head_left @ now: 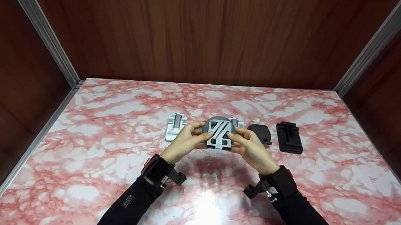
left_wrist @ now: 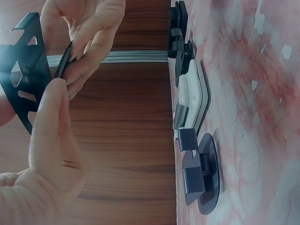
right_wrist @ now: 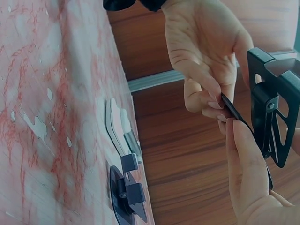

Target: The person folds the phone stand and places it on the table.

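Note:
A folding phone stand (head_left: 219, 135) with slanted cut-outs in its plate is held up in front of me between both hands. My left hand (head_left: 190, 136) grips its left edge, thumb on the near face and fingers behind. On the opposite edge, my right hand (head_left: 251, 146) holds it the same way. Seen from the left wrist, the held stand (left_wrist: 28, 70) looks dark, with fingertips of both hands meeting at a thin edge. The right wrist view shows its hinged support (right_wrist: 265, 103) and part of its cut-out plate.
Beyond the hands, a white stand (head_left: 175, 127) lies at left on the marbled table (head_left: 112, 162). At right are a dark rounded stand (head_left: 259, 132) and a black stand (head_left: 289, 137). A grey round-based stand (left_wrist: 199, 171) appears from the left wrist. Wood panels (head_left: 206, 35) enclose the table.

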The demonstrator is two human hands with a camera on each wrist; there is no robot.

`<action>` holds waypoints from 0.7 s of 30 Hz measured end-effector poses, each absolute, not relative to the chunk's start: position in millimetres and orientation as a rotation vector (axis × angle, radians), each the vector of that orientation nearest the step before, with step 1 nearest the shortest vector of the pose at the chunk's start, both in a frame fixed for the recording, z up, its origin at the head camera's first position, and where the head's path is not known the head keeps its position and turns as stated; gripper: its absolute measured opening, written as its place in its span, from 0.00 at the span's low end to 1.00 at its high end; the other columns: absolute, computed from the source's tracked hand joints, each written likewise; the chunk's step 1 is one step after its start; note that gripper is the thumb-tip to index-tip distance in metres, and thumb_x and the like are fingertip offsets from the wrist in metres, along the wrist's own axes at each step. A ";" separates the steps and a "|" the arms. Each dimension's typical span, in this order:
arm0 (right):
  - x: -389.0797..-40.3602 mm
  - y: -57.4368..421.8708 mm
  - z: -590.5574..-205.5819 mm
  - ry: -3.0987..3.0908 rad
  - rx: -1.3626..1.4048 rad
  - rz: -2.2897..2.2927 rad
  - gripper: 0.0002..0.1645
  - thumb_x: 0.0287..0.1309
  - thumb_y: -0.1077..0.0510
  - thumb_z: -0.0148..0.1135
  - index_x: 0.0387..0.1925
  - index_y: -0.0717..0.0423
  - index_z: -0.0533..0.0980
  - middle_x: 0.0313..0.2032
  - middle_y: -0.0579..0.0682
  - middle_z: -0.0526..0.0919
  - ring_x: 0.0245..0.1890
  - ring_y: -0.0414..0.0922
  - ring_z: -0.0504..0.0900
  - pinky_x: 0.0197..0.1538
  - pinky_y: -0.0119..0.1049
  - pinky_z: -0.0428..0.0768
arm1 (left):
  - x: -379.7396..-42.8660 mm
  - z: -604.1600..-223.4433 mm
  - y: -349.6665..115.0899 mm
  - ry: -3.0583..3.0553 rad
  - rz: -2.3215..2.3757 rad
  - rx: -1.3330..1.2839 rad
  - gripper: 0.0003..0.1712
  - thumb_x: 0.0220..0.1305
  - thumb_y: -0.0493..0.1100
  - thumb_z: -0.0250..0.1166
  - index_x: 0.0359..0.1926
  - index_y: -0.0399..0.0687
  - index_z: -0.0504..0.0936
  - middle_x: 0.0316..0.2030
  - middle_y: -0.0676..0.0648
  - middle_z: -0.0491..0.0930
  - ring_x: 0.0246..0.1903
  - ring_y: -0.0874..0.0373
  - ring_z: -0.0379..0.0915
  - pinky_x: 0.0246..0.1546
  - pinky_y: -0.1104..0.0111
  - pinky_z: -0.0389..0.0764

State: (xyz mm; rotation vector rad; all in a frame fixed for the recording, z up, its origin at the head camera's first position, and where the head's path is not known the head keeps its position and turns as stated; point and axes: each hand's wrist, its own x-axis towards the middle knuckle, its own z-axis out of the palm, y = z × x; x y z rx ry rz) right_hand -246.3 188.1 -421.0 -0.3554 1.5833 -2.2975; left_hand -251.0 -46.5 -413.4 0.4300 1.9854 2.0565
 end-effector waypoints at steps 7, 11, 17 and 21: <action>-246.9 189.4 -422.1 1.586 -0.369 -2.280 0.14 0.79 0.69 0.54 0.52 0.59 0.84 0.44 0.50 0.91 0.42 0.42 0.92 0.52 0.35 0.91 | -250.4 -412.5 -45.9 2.021 2.049 0.405 0.19 0.80 0.30 0.64 0.65 0.24 0.77 0.51 0.33 0.88 0.41 0.58 0.86 0.50 0.61 0.93; -246.9 189.5 -421.5 1.579 -0.367 -2.278 0.14 0.80 0.69 0.54 0.53 0.59 0.84 0.44 0.50 0.91 0.42 0.42 0.92 0.52 0.35 0.91 | -250.0 -412.6 -45.3 2.031 2.052 0.406 0.19 0.79 0.30 0.64 0.65 0.24 0.77 0.50 0.34 0.88 0.42 0.58 0.86 0.50 0.61 0.94; -246.4 190.0 -420.9 1.588 -0.363 -2.268 0.15 0.81 0.69 0.53 0.53 0.59 0.84 0.44 0.50 0.92 0.42 0.42 0.92 0.51 0.34 0.91 | -251.0 -414.5 -44.8 2.039 2.048 0.395 0.21 0.79 0.29 0.64 0.67 0.23 0.76 0.52 0.31 0.87 0.44 0.56 0.85 0.51 0.60 0.93; -246.5 190.5 -421.8 1.603 -0.365 -2.261 0.15 0.81 0.69 0.53 0.54 0.59 0.85 0.44 0.49 0.91 0.42 0.41 0.92 0.51 0.33 0.90 | -250.4 -414.1 -44.3 2.042 2.044 0.399 0.23 0.79 0.29 0.64 0.68 0.22 0.75 0.54 0.29 0.86 0.44 0.55 0.85 0.52 0.59 0.93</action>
